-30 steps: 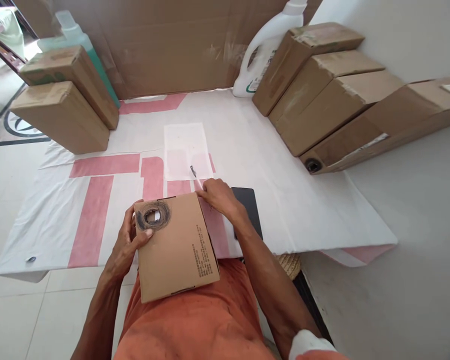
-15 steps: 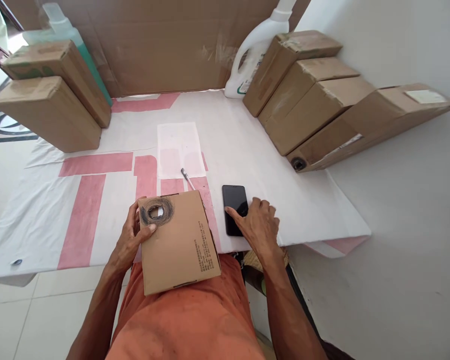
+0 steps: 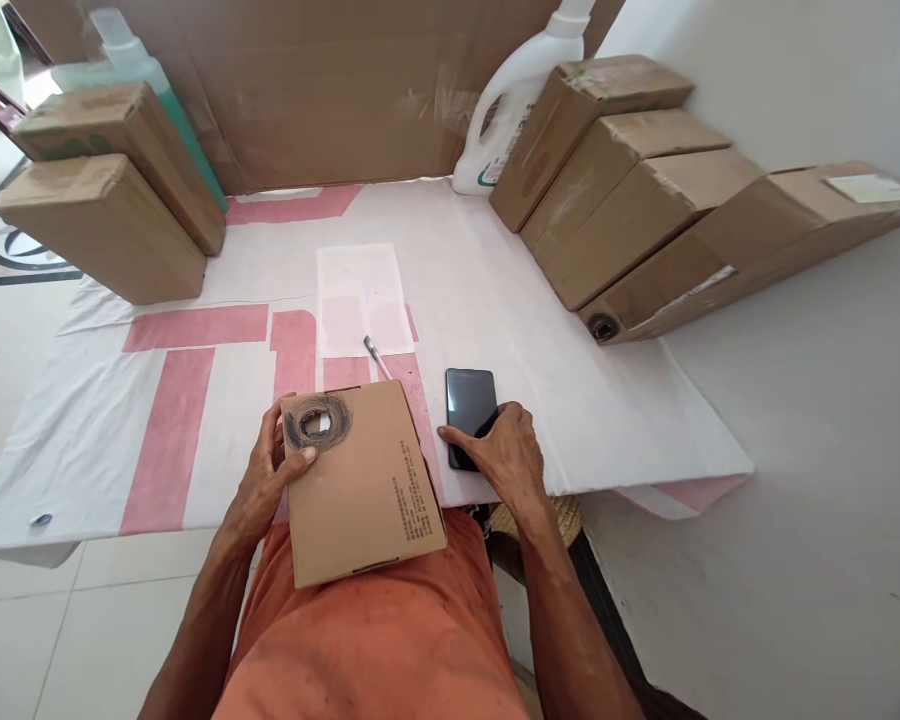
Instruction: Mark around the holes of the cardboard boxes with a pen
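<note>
Phone (image 3: 470, 400) under right hand (image 3: 504, 455), pen (image 3: 376, 357) just beside box (image 3: 360, 480)

Left hand (image 3: 266, 480) holds box (image 3: 360, 490), right hand (image 3: 506, 455) on phone (image 3: 469, 400)

Bright, even daylight, strongest at top left where the floor (image 3: 0, 60) washes out. Shadows soft and short. Faint sheen on the phone screen (image 3: 469, 400). Sharp focus throughout; wide-angle bending at edges, boxes (image 3: 720, 250) stretched.

Home packing spot, stacked cardboard boxes (image 3: 630, 180), tiled floor (image 3: 37, 640)
</note>
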`<move>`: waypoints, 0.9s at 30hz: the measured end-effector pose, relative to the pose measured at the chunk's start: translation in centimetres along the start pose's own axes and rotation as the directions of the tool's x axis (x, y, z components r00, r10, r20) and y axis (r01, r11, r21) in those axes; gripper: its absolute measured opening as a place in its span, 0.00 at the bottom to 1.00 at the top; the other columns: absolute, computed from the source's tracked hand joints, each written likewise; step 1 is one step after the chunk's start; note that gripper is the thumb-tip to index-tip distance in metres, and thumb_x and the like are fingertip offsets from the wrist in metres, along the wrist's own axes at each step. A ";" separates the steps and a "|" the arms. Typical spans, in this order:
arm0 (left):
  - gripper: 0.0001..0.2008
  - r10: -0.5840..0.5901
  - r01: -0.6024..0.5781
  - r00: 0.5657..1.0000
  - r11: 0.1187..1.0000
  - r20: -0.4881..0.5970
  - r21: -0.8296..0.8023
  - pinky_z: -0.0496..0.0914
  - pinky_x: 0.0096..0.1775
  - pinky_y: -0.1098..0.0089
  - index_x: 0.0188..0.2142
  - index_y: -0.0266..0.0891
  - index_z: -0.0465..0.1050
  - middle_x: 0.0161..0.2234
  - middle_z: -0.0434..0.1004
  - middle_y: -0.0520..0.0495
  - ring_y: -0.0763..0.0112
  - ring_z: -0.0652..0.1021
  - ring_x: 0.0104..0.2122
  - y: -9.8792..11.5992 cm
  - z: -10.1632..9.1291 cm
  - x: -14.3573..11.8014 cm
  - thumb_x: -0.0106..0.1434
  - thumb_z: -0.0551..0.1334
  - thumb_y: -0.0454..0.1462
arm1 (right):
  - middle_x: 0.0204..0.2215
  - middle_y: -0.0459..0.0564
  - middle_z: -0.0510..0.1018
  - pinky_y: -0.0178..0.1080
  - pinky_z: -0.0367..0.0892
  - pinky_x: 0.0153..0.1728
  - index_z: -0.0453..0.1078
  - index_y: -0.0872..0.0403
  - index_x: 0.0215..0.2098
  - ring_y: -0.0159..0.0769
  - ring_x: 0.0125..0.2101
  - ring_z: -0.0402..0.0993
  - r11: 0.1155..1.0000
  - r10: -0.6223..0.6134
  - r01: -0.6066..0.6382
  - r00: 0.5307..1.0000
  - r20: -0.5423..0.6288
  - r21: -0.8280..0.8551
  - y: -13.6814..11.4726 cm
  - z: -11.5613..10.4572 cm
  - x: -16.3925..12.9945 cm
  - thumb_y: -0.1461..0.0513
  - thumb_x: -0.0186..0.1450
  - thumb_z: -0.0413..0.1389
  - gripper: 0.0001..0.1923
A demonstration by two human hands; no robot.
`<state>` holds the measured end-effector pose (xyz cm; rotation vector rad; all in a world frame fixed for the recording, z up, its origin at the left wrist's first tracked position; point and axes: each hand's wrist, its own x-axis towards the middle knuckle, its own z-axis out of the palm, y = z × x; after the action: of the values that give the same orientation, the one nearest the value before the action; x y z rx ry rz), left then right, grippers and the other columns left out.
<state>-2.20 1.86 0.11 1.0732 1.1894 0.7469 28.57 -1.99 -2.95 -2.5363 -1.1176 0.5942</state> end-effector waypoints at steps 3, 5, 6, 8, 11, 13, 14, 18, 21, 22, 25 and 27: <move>0.46 -0.004 0.003 1.000 1.000 0.031 0.011 0.72 0.63 0.53 0.73 0.48 0.56 0.67 0.72 0.38 0.43 0.72 0.68 0.1 0.0 0.1 0.62 0.73 0.54 | 0.46 0.66 0.80 0.52 0.72 0.44 0.68 0.55 0.46 0.61 0.46 0.78 0.994 0.009 -0.012 1.000 0.028 0.107 0.9 -0.1 0.7 0.46 0.58 0.67 0.28; 0.47 0.001 -0.001 1.000 1.000 0.025 0.010 0.72 0.63 0.53 0.73 0.48 0.55 0.67 0.72 0.38 0.43 0.73 0.67 0.2 0.1 0.0 0.61 0.73 0.54 | 0.37 0.59 0.81 0.51 0.71 0.41 0.68 0.51 0.39 0.56 0.40 0.78 0.981 -0.009 -0.002 0.998 0.058 0.192 1.5 -0.2 0.8 0.46 0.58 0.65 0.22; 0.47 0.003 -0.003 1.000 1.000 0.012 0.004 0.72 0.63 0.53 0.73 0.48 0.55 0.67 0.72 0.38 0.43 0.73 0.67 0.3 0.2 0.0 0.61 0.73 0.54 | 0.34 0.56 0.80 0.51 0.71 0.40 0.68 0.50 0.37 0.54 0.38 0.77 0.971 -0.022 0.003 0.997 0.073 0.241 1.8 -0.3 0.7 0.46 0.59 0.64 0.20; 0.47 0.000 0.000 1.000 1.000 -0.016 -0.016 0.72 0.63 0.52 0.73 0.48 0.56 0.66 0.73 0.38 0.43 0.74 0.66 0.3 0.4 -0.2 0.61 0.73 0.53 | 0.33 0.55 0.81 0.50 0.72 0.40 0.69 0.50 0.36 0.51 0.37 0.77 0.938 -0.047 0.011 0.994 0.097 0.348 2.2 -0.6 0.2 0.45 0.60 0.61 0.19; 0.46 -0.009 0.007 0.999 0.999 -0.039 -0.039 0.72 0.63 0.52 0.73 0.48 0.57 0.66 0.74 0.39 0.43 0.74 0.66 0.2 0.6 -0.4 0.61 0.73 0.53 | 0.40 0.56 0.85 0.48 0.77 0.41 0.72 0.52 0.45 0.49 0.40 0.81 0.835 -0.085 -0.027 0.981 0.177 0.550 2.3 -1.6 -0.9 0.44 0.64 0.60 0.22; 0.45 -0.007 0.006 0.999 0.999 -0.031 -0.044 0.72 0.63 0.52 0.72 0.48 0.58 0.65 0.74 0.39 0.43 0.74 0.66 0.1 0.5 -0.4 0.61 0.73 0.52 | 0.42 0.57 0.87 0.49 0.80 0.40 0.73 0.52 0.49 0.50 0.40 0.85 0.647 -0.070 -0.187 0.951 0.302 0.739 2.0 -2.9 -1.7 0.45 0.63 0.65 0.25; 0.44 -0.003 0.002 1.000 0.999 -0.020 -0.045 0.72 0.63 0.52 0.72 0.48 0.58 0.65 0.74 0.39 0.43 0.74 0.66 0.0 0.5 -0.3 0.62 0.73 0.52 | 0.43 0.57 0.87 0.49 0.82 0.40 0.74 0.52 0.50 0.51 0.41 0.86 0.520 -0.066 -0.276 0.931 0.360 0.808 1.7 -3.7 -2.1 0.47 0.61 0.70 0.26; 0.45 0.044 -0.041 0.998 0.997 0.041 -0.058 0.72 0.62 0.56 0.73 0.49 0.56 0.66 0.72 0.40 0.46 0.73 0.66 0.0 1.1 0.1 0.63 0.73 0.50 | 0.53 0.58 0.86 0.49 0.86 0.44 0.79 0.52 0.51 0.51 0.46 0.87 0.211 -0.144 -0.366 0.906 0.399 0.907 -0.9 -6.7 -4.0 0.56 0.58 0.75 0.24; 0.47 0.087 -0.083 0.991 0.995 0.104 -0.050 0.71 0.62 0.56 0.74 0.48 0.53 0.66 0.72 0.40 0.46 0.73 0.66 0.3 2.0 0.6 0.63 0.73 0.49 | 0.50 0.57 0.87 0.46 0.86 0.41 0.81 0.52 0.52 0.48 0.43 0.88 0.158 -0.321 -0.436 0.826 0.464 0.886 -3.7 -7.5 -5.9 0.58 0.63 0.73 0.20; 0.47 0.102 -0.097 0.987 0.994 0.128 -0.042 0.71 0.62 0.56 0.75 0.48 0.52 0.65 0.73 0.40 0.47 0.73 0.66 0.4 2.4 0.7 0.63 0.73 0.49 | 0.48 0.57 0.88 0.44 0.85 0.40 0.81 0.52 0.51 0.47 0.41 0.88 0.147 -0.383 -0.483 0.777 0.500 0.863 -4.6 -7.4 -6.5 0.56 0.65 0.72 0.18; 0.48 0.162 -0.160 0.970 0.987 0.180 -0.024 0.70 0.62 0.54 0.76 0.49 0.51 0.61 0.76 0.40 0.49 0.77 0.61 0.5 3.0 0.8 0.64 0.73 0.50 | 0.42 0.58 0.89 0.42 0.85 0.39 0.83 0.54 0.48 0.45 0.37 0.88 0.146 -0.520 -0.629 0.608 0.600 0.764 -6.8 -6.0 -8.3 0.44 0.69 0.66 0.23; 0.48 0.194 -0.193 0.963 0.981 0.185 -0.022 0.71 0.61 0.53 0.76 0.50 0.52 0.59 0.77 0.41 0.49 0.79 0.58 0.5 3.2 0.7 0.64 0.72 0.53 | 0.40 0.59 0.89 0.43 0.84 0.40 0.84 0.55 0.46 0.47 0.38 0.88 0.162 -0.571 -0.688 0.519 0.636 0.707 -7.8 -4.9 -9.0 0.37 0.68 0.62 0.31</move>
<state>1.09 1.89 0.41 1.2410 0.9327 0.7800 20.56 -4.21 6.85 -0.8312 -0.3079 1.9986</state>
